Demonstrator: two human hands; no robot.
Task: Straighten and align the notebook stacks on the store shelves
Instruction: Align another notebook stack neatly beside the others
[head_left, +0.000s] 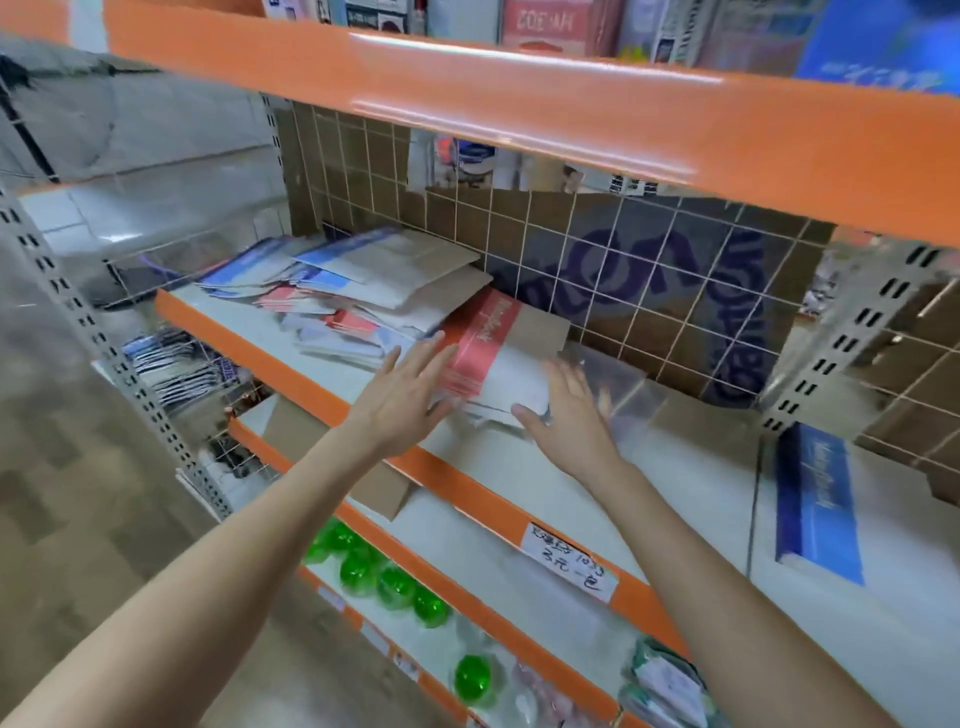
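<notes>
Reaching with both arms extended | left hand (402, 397) fingers straight, flat against left edge of red notebook stack (480, 345) | right hand (569, 410) spread, on stack's near right corner | stack on middle shelf (519, 467), right of messy pile (343, 291)

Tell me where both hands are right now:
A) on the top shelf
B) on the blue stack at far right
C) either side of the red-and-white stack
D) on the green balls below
C: the left hand and right hand, fingers straight, flank the red-and-white stack.
</notes>
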